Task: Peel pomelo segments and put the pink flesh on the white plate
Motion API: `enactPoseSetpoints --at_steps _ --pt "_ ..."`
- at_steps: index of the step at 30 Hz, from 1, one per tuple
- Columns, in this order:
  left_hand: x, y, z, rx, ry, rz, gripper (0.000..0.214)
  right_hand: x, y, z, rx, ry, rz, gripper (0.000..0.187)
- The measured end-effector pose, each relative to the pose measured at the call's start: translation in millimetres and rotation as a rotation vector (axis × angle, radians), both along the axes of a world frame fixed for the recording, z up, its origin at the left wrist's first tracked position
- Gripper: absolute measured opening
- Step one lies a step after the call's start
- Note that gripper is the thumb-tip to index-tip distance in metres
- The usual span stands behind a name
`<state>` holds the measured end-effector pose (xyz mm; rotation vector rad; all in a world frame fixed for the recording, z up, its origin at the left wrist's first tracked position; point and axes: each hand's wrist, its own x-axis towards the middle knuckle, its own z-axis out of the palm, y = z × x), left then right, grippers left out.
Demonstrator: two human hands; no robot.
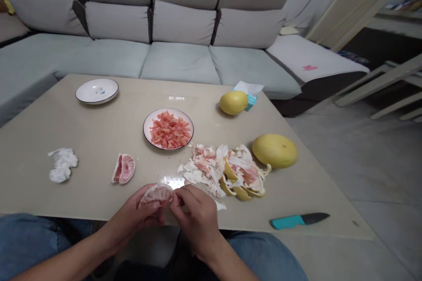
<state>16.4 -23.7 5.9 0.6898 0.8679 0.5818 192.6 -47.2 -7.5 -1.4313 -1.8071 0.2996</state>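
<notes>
My left hand [140, 217] cups a pink pomelo segment [157, 194] at the table's near edge. My right hand [194, 213] pinches the segment's right end, fingers curled against its white skin. Just beyond lies a heap of peel and white membrane scraps [224, 171]. A plate of peeled pink flesh pieces [169, 130] stands in the middle of the table. Two joined pomelo segments [123, 169] lie to the left of my hands.
The beige table [82, 131] also bears an empty white plate [97, 91] at the far left, crumpled tissue [62, 164], two whole yellow pomelos [274, 150] [233, 102], a tissue pack [251, 93] and a teal-handled knife [298, 220] near the front right edge. A grey sofa [178, 52] stands behind.
</notes>
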Motion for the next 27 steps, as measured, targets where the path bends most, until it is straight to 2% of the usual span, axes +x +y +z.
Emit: enactPoseSetpoints --at_steps 4,9,13,15,18,20,23,27 --pt "-3.0 2.2 3.2 -0.012 -0.015 -0.069 0.024 3.6 3.1 14.5 -0.189 0.237 -0.009 0.018" --pt "-7.8 3.0 3.1 -0.074 -0.06 -0.043 0.022 11.4 10.1 24.8 -0.434 0.463 0.076 0.017" --pt "-9.9 4.3 2.6 -0.111 -0.111 -0.037 0.02 21.6 14.2 24.8 -0.469 0.55 0.014 0.019" --pt "-10.3 4.7 2.7 -0.129 -0.109 -0.019 0.028 29.5 16.3 22.4 -0.408 0.501 -0.023 0.018" --pt "-10.6 4.8 2.7 -0.141 -0.129 0.023 0.042 44.2 20.2 13.8 -0.218 0.297 -0.085 0.021" --pt "-11.2 5.2 2.0 -0.173 -0.163 0.034 0.038 54.3 22.9 6.1 -0.102 0.114 -0.11 0.028" --pt "-12.8 6.6 -0.3 -0.267 -0.221 0.03 0.025 66.1 25.8 -2.0 -0.029 -0.108 -0.132 0.032" --pt "-14.5 9.7 -3.1 -0.36 -0.288 -0.005 0.035 74.6 28.1 -0.7 0.014 -0.273 -0.252 0.025"
